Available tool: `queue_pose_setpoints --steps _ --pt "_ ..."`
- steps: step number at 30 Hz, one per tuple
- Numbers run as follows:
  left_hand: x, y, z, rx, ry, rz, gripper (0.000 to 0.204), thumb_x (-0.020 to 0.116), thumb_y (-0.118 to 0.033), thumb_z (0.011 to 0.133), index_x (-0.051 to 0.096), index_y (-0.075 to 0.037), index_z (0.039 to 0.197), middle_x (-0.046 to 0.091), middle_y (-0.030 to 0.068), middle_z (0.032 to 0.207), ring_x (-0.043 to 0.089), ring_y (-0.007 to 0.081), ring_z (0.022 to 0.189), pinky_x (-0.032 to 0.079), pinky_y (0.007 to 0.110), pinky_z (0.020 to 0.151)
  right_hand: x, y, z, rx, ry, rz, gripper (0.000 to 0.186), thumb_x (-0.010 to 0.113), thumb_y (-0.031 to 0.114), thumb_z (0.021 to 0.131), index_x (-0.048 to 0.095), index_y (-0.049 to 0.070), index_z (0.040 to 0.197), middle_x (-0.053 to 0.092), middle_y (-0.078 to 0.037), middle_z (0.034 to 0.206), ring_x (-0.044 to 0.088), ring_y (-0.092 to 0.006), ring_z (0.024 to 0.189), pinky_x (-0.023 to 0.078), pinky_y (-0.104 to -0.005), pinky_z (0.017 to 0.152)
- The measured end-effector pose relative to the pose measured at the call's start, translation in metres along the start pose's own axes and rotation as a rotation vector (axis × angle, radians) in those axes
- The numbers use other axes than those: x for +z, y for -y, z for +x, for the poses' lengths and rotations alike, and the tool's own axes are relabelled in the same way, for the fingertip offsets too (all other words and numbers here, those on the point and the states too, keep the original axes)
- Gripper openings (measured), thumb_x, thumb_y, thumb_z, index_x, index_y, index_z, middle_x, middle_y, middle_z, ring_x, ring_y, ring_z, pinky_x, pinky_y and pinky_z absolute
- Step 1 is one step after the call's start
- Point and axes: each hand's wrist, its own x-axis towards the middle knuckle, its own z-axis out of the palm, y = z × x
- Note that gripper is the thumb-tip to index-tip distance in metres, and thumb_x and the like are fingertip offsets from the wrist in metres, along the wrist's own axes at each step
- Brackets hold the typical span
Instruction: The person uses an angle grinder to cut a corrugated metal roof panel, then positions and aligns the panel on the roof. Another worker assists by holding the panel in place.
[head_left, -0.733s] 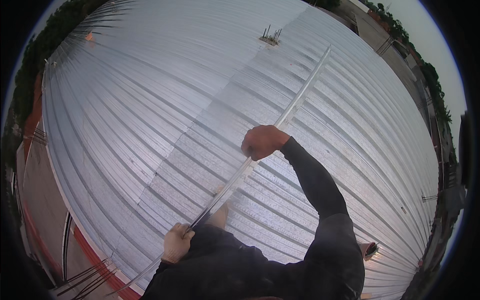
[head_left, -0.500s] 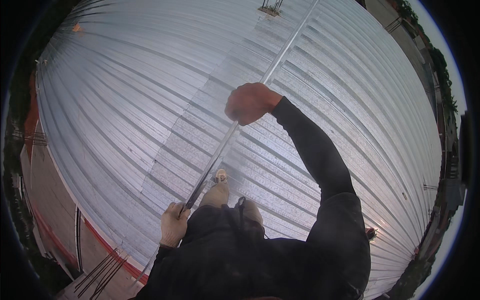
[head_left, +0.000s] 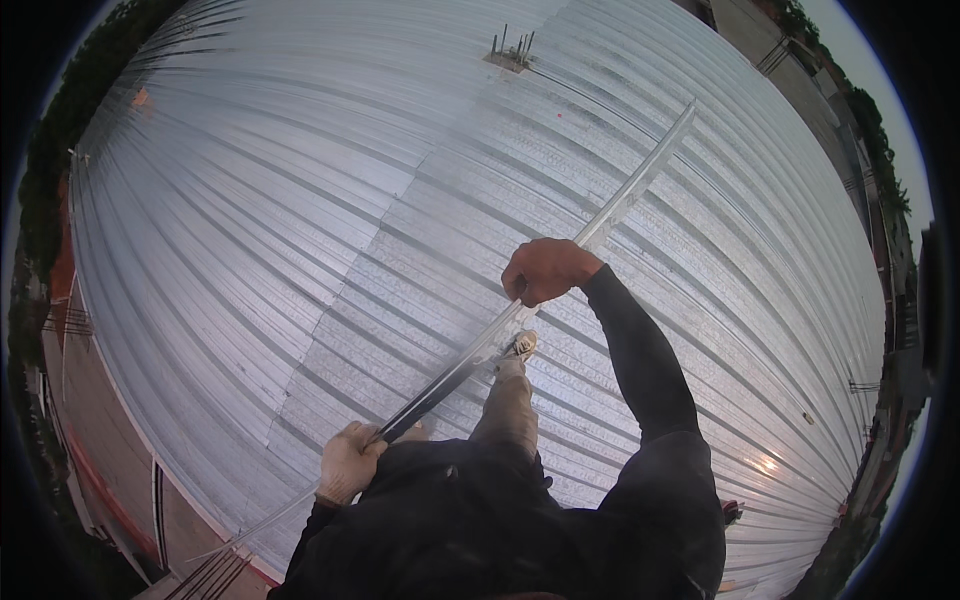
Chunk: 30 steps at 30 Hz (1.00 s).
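A long, narrow, shiny metal strip [head_left: 640, 183], folded like a channel or trim piece, runs diagonally from the lower left to the upper right. My right hand [head_left: 552, 271] is closed around its middle from above. Lower down, near my waist, my left hand [head_left: 350, 462] in a pale knit glove grips the same strip. Past that hand, a thin length of metal continues to the lower left. The strip's far end hangs over the roof, and I cannot tell whether it touches the sheets. One shoe [head_left: 523, 345] shows on the roof just below my right hand.
Ribbed metal roof sheets [head_left: 230, 230] spread all around me, with a lengthwise overlap seam. Rebar stubs [head_left: 512, 45] poke up through an opening ahead. A small red object [head_left: 733, 512] lies at lower right. The roof edge and more rebar [head_left: 212, 578] are at lower left.
My right hand and the strip have shifted to the right and closer to me, bringing the strip's far end into view. My shoe has moved to the right; the rebar opening appears lower.
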Motion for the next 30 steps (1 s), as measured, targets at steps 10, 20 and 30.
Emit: queue_pose_setpoints --steps 10,20,30 --pt "0.026 -0.208 0.226 0.266 0.004 0.269 0.018 0.077 -0.026 0.096 0.08 -0.01 0.105 0.072 0.0109 0.097 0.075 0.0367 0.097 0.059 0.051 0.083 -0.104 -0.248 -0.137 0.103 -0.152 0.045 0.019 0.088 0.028 0.088 0.083 0.016 0.101 0.082 -0.004 0.098 0.079 -0.0278 0.095 0.061 -0.0455 0.083" --pt "0.022 -0.344 0.507 0.586 0.07 0.453 0.015 0.078 -0.028 0.097 0.078 -0.015 0.104 0.07 0.0058 0.096 0.074 0.0315 0.097 0.059 0.05 0.082 -0.162 -0.414 -0.199 0.377 -0.341 0.175 0.02 0.088 0.028 0.092 0.083 0.02 0.11 0.082 -0.002 0.103 0.079 -0.0283 0.098 0.063 -0.0445 0.085" --pt "0.035 -0.472 0.88 0.843 0.173 0.606 0.015 0.072 -0.027 0.099 0.081 -0.02 0.11 0.072 0.0035 0.105 0.073 0.0267 0.107 0.056 0.047 0.093 -0.231 -0.607 -0.154 0.49 -0.605 0.18 0.015 0.085 0.024 0.094 0.08 0.013 0.103 0.077 -0.008 0.1 0.078 -0.0352 0.092 0.062 -0.0467 0.078"
